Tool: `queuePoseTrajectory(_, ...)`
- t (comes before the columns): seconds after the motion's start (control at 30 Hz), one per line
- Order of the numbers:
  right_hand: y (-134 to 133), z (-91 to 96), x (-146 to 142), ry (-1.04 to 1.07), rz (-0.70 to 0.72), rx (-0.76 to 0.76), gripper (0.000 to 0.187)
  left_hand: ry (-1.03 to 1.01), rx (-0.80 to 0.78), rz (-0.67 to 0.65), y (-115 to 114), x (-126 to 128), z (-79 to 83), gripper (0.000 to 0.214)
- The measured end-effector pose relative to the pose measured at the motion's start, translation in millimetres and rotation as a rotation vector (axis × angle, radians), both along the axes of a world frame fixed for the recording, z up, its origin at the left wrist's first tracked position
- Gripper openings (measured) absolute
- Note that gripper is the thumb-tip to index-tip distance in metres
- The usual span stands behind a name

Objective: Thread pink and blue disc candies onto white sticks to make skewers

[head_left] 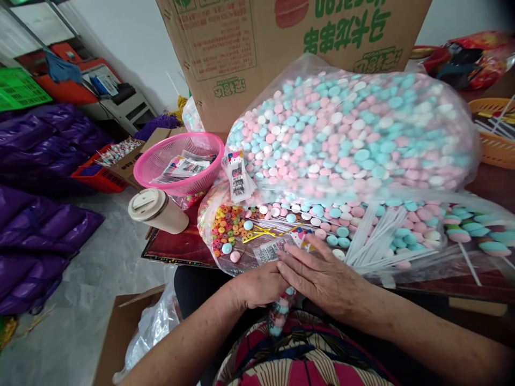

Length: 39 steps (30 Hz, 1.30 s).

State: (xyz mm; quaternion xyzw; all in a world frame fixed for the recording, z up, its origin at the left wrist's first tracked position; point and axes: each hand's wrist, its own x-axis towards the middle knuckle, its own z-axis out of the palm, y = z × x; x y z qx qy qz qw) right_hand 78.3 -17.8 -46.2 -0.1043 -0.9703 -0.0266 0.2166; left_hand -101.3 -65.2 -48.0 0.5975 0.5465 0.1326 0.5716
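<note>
My left hand (257, 287) is closed around a small packet of pink and blue candies (279, 316) that hangs down over my lap. My right hand (322, 276) lies over the left one with its fingers stretched flat toward a printed label (273, 249). Both rest at the table's front edge, against an open clear bag (241, 225) holding loose candies, coloured ring sweets, gold twist ties (261, 232) and white sticks (374, 236). A big sealed bag of pink, blue and white candies (354, 128) lies just behind.
A pink basket (177, 161) of printed labels and a lidded cup (155, 209) stand at the table's left. A large cardboard box (241, 48) rises behind. An orange basket (493, 128) sits at right. Purple bags (36, 225) cover the floor at left; a carton (120, 332) is by my knee.
</note>
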Motion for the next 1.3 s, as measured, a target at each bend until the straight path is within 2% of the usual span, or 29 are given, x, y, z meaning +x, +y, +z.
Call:
queuePoseTrajectory(0.03,-1,-1.9,0,-0.052,0.057,0.039,0.033,-0.023,-0.026,-0.074,2,-1,0.6,0.022)
queuePoseTrajectory(0.1,-4,-9.7,1,-0.108,0.082,0.046,0.031,-0.068,-0.113,-0.242,5,-2,4.0,0.022)
queuePoseTrajectory(0.17,-8,-20.1,1,-0.155,0.082,-0.078,0.028,0.036,-0.074,-0.374,6,-3,9.3,0.021)
queuePoseTrajectory(0.23,-12,-28.4,0,-0.187,0.05,-0.417,0.028,0.289,0.149,-0.479,3,-3,14.0,0.016)
queuePoseTrajectory(0.33,-13,-28.1,-4,-0.226,-0.055,-1.229,0.032,0.583,0.637,-0.557,-6,-5,13.9,0.013)
queuePoseTrajectory(0.37,-9,-24.1,-6,-0.251,-0.07,-1.467,0.033,0.604,0.776,-0.526,-9,-7,11.1,0.015)
queuePoseTrajectory(0.4,-3,-18.9,-7,-0.272,-0.064,-1.628,0.034,0.585,0.889,-0.46,-13,-9,7.1,0.017)
queuePoseTrajectory(0.43,5,-13.3,-9,-0.268,-0.071,-1.682,0.035,0.534,0.956,-0.354,-16,-11,2.0,0.02)
queuePoseTrajectory(0.47,15,-8.4,-12,-0.241,-0.118,-1.621,0.037,0.458,0.977,-0.213,-18,-12,-3.7,0.022)
queuePoseTrajectory(0.5,26,-5.3,-15,-0.209,-0.208,-1.443,0.038,0.361,0.951,-0.038,-19,-13,-9.5,0.023)
queuePoseTrajectory(0.53,37,-4.5,-19,-0.184,-0.316,-1.196,0.037,0.25,0.878,0.164,-20,-14,-15.0,0.022)
queuePoseTrajectory(0.6,54,-11.0,-28,-0.193,-0.493,-0.734,0.029,0.019,0.587,0.576,-19,-12,-23.2,0.018)
queuePoseTrajectory(0.63,60,-17.5,-34,-0.225,-0.535,-0.592,0.024,-0.087,0.398,0.744,-18,-10,-25.4,0.017)
queuePoseTrajectory(0.7,67,-33.0,-44,-0.278,-0.536,-0.503,0.019,-0.267,0.071,0.951,-15,-7,-26.3,0.02)
queuePoseTrajectory(0.77,70,-45.0,-49,-0.279,-0.534,-0.492,0.019,-0.408,-0.086,1.043,-12,-5,-24.0,0.022)
queuePoseTrajectory(0.83,72,-47.9,-47,-0.266,-0.543,-0.478,0.02,-0.505,-0.104,1.098,-9,-5,-21.2,0.022)
queuePoseTrajectory(0.97,65,-27.7,-30,-0.158,-0.601,-0.487,0.022,-0.556,-0.115,1.138,-4,-6,-19.3,0.022)
queuePoseTrajectory(1.03,50,-15.2,-25,-0.028,-0.524,-0.611,0.023,-0.564,-0.121,1.14,-1,-3,-20.5,0.021)
queuePoseTrajectory(1.1,32,-10.0,-27,0.111,-0.353,-0.77,0.021,-0.573,-0.125,1.133,2,2,-22.3,0.019)
queuePoseTrajectory(1.17,21,-15.5,-33,0.236,-0.299,-0.835,0.018,-0.576,-0.124,1.121,7,7,-24.8,0.02)
queuePoseTrajectory(1.3,33,-46.7,-48,0.395,-0.522,-0.782,0.016,-0.583,-0.134,1.146,18,10,-32.4,0.027)
